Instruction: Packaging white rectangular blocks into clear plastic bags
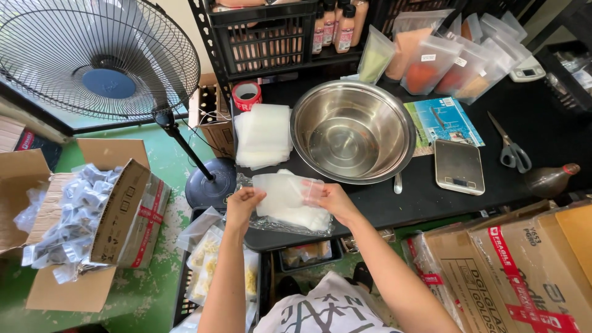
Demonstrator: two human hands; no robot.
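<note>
Both hands are on one small clear plastic zip pouch [288, 190], held just above the near edge of the black desk [431, 197]. Left hand [245, 202] pinches the pouch's left end, fingers closed on the film. Right hand [333, 196] pinches the right end near the mouth, thumb on top, also clamped on the pouch. So the grip is two-sided, and neither hand is free.

Pouch long axis runs left-right, spanning from one grip to the other, roughly parallel to the desk edge. It sits flat-ish, with a slight sag in the middle.

Directly under the grip: a loose pile of the same clear pouches [296, 217] on a crinkled clear wrapper. Whether the held pouch touches the pile, I can't tell.

Beyond the grip, away from the body: a large round stainless steel mixing bowl [353, 131], empty, nearer the right hand. Beyond the left hand: a neat stack of flat white translucent bags [264, 135], with a red-and-white roll of tape [246, 94] behind it.

Right of the right hand, well apart: a small silver flat digital scale [457, 166], then grey-handled scissors [512, 151].

Left of and below the left hand, on the floor: an open brown cardboard box of small wrapped items [92, 209].
</note>
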